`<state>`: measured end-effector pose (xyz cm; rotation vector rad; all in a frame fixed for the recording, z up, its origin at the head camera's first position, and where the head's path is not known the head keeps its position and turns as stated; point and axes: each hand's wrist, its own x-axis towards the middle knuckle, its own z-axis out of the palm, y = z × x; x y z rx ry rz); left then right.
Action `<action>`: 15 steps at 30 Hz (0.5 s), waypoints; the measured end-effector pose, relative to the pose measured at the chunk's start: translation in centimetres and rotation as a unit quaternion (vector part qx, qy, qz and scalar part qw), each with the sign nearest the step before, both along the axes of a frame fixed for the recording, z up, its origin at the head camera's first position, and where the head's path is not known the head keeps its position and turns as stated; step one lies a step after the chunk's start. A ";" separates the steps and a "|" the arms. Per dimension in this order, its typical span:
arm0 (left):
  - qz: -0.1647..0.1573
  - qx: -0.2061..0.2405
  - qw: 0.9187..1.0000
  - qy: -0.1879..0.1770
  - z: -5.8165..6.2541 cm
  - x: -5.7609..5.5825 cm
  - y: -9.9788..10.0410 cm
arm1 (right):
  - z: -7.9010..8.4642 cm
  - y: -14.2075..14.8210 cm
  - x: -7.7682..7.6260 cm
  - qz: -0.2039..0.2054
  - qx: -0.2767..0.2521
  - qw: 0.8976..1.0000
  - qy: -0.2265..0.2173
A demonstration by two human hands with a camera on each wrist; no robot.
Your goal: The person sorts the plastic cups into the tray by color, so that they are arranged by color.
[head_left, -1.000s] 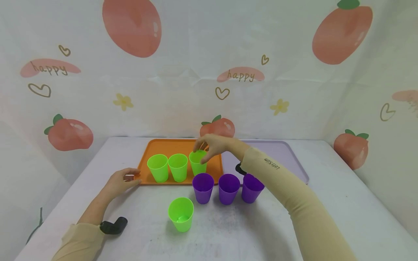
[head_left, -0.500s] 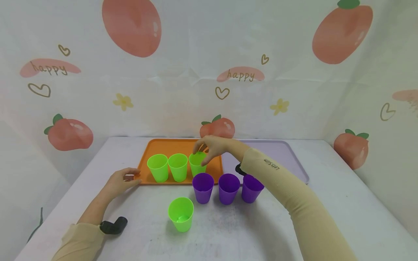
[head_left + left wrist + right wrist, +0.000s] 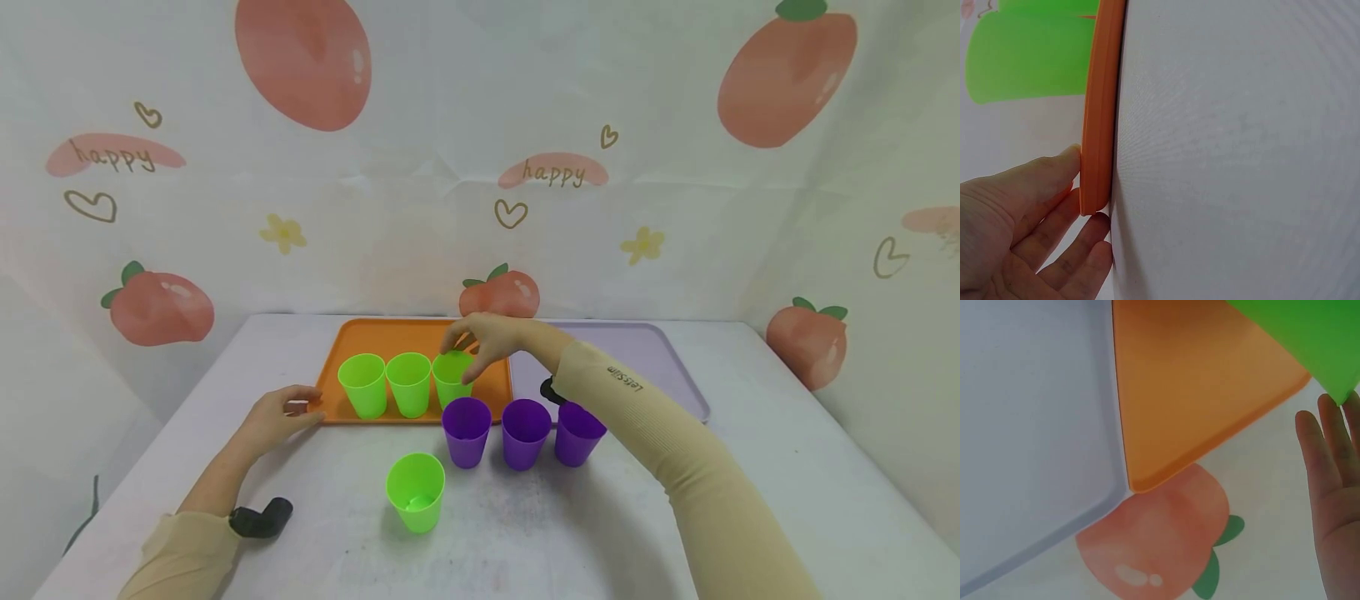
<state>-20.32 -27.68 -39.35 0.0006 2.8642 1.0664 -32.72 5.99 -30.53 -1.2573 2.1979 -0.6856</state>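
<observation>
My right hand (image 3: pixel 491 337) grips the rim of a green cup (image 3: pixel 452 385), the rightmost of three standing in a row at the front of the orange tray (image 3: pixel 390 335). Its thumb lies on the cup's near right side and the fingers reach over the far side. In the right wrist view, fingertips touch the edge of this green cup (image 3: pixel 1319 337). My left hand (image 3: pixel 276 423) holds the tray's front left corner; in the left wrist view the thumb and fingers pinch the orange rim (image 3: pixel 1099 125). The other two green cups (image 3: pixel 365 387) stand upright on the tray, left of the gripped one.
Three purple cups (image 3: pixel 467 433) stand in a row on the white table (image 3: pixel 315 517), just in front of the trays. Nearer stands another green cup (image 3: pixel 417 496). A pale lilac tray (image 3: pixel 622 358) adjoins the orange one on the right. A printed cloth (image 3: pixel 420 125) hangs behind.
My right hand and the gripped green cup have moved slightly down and left, closer to the middle green cup. The left hand stays on the tray corner.
</observation>
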 end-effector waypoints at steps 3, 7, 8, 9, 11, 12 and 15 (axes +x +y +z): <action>0.001 -0.001 1.000 -0.005 0.1 0.0 0.0 | 0.3 0.1 -0.1 -0.005 0.002 1.000 0.009; 0.003 -0.003 1.000 -0.008 0.2 0.0 0.1 | 1.2 0.5 -0.1 -0.015 -0.020 0.999 0.024; 0.003 -0.003 1.000 -0.009 0.2 0.0 0.1 | 1.4 0.5 0.0 -0.017 -0.029 0.999 0.027; 0.003 -0.003 1.000 -0.009 0.3 0.0 0.1 | 1.8 0.7 0.1 -0.018 -0.038 0.999 0.030; 0.004 -0.003 1.000 -0.011 0.3 0.0 0.2 | 2.4 0.9 0.3 -0.022 -0.054 0.998 0.037; 0.004 -0.002 1.000 -0.012 0.4 0.0 0.2 | 2.7 1.1 0.5 -0.024 -0.063 0.997 0.037; 0.004 -0.002 1.000 -0.010 0.4 0.0 0.2 | 3.5 1.5 1.2 -0.029 -0.088 0.995 0.034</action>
